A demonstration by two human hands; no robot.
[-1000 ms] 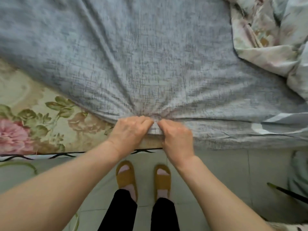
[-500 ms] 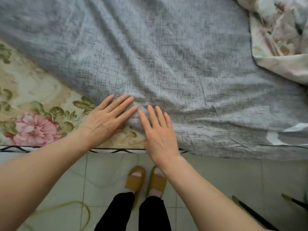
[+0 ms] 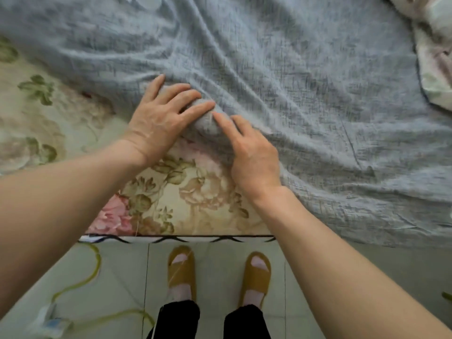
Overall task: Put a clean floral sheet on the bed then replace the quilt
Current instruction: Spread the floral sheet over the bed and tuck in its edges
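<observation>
I see two hands at work on the bed. The left hand (image 3: 161,118) lies with fingers spread and nearly straight over a bunched fold of the grey sheet (image 3: 281,77), pressing it rather than clenching it. The right hand (image 3: 252,152) lies just beside it, fingers straight on the same fold, index tip touching the bunch; neither hand is grasping cloth. I judge both are placed there to push the grey sheet's loose edge further up the bed and away from the near rail.

The floral sheet (image 3: 186,192) lies flat on the bed, exposed from the fold down to the rail and out to the left of the left hand. I take this to be the task's sheet, though I cannot tell whether it is the clean one or a layer beneath. The grey sheet covers everything beyond and to the right of the fold, and overhangs the rail to the right of the right hand.

A pale floral quilt (image 3: 433,59), crumpled, sits well to the right of the fold, at the frame's corner.

Count: two hands, one grey sheet, one floral sheet, one quilt, two slippers (image 3: 181,270) on the tiles (image 3: 122,277) below the rail, one green cord (image 3: 83,282) left of them.
</observation>
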